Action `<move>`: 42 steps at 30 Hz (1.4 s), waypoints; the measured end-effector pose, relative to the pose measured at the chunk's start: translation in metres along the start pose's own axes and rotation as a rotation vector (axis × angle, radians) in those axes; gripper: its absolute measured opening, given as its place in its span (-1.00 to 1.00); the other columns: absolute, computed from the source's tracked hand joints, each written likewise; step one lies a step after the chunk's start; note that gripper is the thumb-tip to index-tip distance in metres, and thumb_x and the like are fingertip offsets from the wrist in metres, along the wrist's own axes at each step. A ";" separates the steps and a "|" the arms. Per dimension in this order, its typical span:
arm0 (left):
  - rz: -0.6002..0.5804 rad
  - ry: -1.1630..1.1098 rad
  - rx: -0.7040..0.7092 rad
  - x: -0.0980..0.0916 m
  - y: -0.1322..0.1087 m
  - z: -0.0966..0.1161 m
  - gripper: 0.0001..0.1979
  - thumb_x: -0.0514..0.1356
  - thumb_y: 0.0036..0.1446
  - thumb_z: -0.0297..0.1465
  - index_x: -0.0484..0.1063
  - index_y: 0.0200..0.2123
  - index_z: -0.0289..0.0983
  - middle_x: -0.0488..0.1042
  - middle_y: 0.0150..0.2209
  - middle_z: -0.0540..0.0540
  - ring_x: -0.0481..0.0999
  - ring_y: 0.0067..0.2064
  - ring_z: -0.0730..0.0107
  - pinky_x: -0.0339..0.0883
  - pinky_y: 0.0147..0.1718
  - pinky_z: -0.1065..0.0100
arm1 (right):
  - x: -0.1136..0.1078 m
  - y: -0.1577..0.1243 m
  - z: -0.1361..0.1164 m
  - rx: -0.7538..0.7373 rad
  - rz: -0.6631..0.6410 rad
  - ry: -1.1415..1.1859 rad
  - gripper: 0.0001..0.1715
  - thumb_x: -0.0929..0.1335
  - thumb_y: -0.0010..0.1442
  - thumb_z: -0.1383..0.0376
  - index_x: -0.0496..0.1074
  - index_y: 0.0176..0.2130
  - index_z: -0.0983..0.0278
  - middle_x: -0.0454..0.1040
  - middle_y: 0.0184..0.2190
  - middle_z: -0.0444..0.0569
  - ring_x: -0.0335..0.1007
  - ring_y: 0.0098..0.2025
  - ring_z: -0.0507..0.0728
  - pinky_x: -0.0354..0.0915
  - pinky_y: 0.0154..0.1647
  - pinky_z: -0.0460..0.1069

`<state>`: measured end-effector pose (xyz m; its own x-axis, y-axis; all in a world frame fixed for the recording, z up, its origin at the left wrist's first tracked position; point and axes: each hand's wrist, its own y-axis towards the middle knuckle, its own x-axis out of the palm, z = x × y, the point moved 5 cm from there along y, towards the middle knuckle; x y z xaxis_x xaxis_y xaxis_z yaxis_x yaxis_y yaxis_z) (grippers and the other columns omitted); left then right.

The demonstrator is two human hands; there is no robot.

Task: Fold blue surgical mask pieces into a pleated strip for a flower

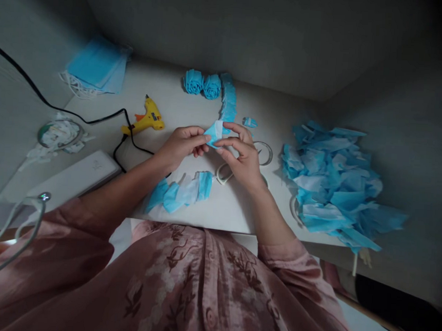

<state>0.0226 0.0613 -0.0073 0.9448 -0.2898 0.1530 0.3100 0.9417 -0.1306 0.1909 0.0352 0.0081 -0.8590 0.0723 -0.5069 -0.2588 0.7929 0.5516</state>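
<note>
Between my two hands is a small folded piece of blue and white mask fabric, held above the middle of the table. My left hand pinches its left corner between thumb and fingers. On the right side, the fingertips of my right hand grip its edge. Just beyond lie two rolled blue fabric roses and a strip of overlapping blue folded pieces. Nearer my body, several loose blue and white fabric pieces rest by the table edge. Scissors lie partly hidden under my right hand.
A yellow glue gun with a black cord lies left, below a stack of blue masks. A bowl of white scraps and a white box stand further left. A big heap of cut blue fabric fills the right side.
</note>
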 end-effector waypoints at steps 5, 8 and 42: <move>-0.002 0.048 0.065 -0.001 0.001 -0.003 -0.75 0.34 0.08 -0.29 0.41 -0.49 -0.30 0.49 -0.53 0.01 0.37 -0.53 0.59 0.23 -0.48 0.47 | 0.001 0.000 0.005 0.104 0.037 0.102 -0.82 0.42 0.29 0.10 0.59 -0.23 0.11 0.48 0.13 -0.03 0.36 0.25 0.23 0.20 0.34 0.29; -0.008 0.071 0.085 -0.001 0.002 -0.004 -0.73 0.35 0.07 -0.25 0.41 -0.49 -0.29 0.50 -0.52 0.01 0.38 -0.52 0.58 0.22 -0.49 0.47 | 0.004 -0.002 0.011 0.190 0.055 0.232 -0.78 0.45 0.24 0.05 0.57 -0.28 0.14 0.51 0.08 -0.02 0.41 0.20 0.20 0.29 0.27 0.21; -0.084 0.277 0.074 0.007 -0.002 0.002 -0.76 0.29 0.07 -0.24 0.43 -0.46 -0.30 0.50 -0.49 -0.02 0.37 -0.52 0.56 0.22 -0.52 0.48 | 0.019 -0.006 0.019 0.496 0.002 0.606 -0.53 0.55 0.00 -0.08 0.58 -0.22 0.17 0.43 -0.43 -0.17 0.35 -0.35 0.05 0.38 -0.11 0.06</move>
<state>0.0283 0.0581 -0.0044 0.9125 -0.3930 -0.1140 0.3891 0.9195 -0.0551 0.1850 0.0434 -0.0176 -0.9876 -0.1557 0.0222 -0.1520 0.9812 0.1190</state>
